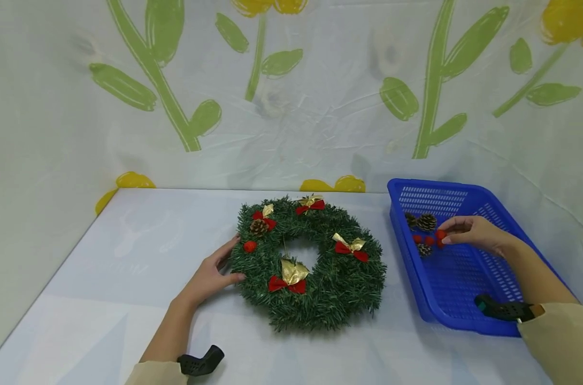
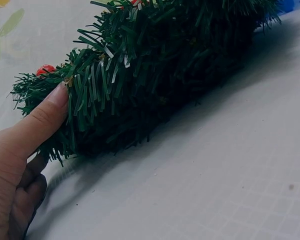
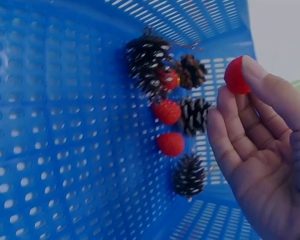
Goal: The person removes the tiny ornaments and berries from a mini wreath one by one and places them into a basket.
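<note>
Resting against the wreath point(image 1: 313, 262), the left hand point(image 1: 209, 278) touches its outer edge with fingers relaxed; right of the wreath, the right hand point(image 1: 472, 232) pinches a red berry point(image 1: 440, 234) inside the blue basket point(image 1: 465, 283).

Left wrist: thumb point(image 2: 37, 125) pressed into needles.

Right wrist: berry at fingertips, beside pine cones point(image 3: 190, 175).

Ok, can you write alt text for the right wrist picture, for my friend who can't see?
A right hand pinches a red berry at its fingertips inside a blue basket. Pine cones and more red berries lie on the basket floor.
</note>
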The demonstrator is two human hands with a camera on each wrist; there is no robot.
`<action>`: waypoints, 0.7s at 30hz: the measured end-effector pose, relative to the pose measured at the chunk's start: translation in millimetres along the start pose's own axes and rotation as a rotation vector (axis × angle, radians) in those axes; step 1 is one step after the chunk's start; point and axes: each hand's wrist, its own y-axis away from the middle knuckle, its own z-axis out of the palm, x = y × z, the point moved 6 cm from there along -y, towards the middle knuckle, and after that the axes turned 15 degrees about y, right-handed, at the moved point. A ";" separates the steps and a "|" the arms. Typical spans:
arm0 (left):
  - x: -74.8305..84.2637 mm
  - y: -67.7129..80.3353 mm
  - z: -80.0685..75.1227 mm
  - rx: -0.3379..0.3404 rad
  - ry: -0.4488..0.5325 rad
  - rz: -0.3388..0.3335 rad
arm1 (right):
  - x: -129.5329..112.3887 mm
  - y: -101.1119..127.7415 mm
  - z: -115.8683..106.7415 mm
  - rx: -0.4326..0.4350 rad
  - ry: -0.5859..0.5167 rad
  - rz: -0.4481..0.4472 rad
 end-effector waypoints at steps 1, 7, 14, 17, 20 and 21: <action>0.9 0.2 0.0 0.001 0.002 0.000 | 1.4 -0.5 0.7 -0.009 0.018 0.003; 0.6 0.5 1.2 -0.001 0.007 -0.003 | 14.1 -4.4 10.5 -0.080 0.089 0.004; -2.0 0.8 0.9 0.000 0.016 -0.003 | 18.3 -8.0 22.6 -0.125 0.088 0.016; -1.7 0.5 0.7 -0.002 0.014 0.002 | 19.2 -8.8 23.7 -0.126 0.091 0.020; -1.5 0.0 0.7 -0.004 0.017 0.007 | 22.0 -9.0 24.0 -0.125 0.101 0.029; -1.6 -0.2 0.8 -0.005 0.018 0.008 | 23.1 -9.0 24.2 -0.127 0.105 0.033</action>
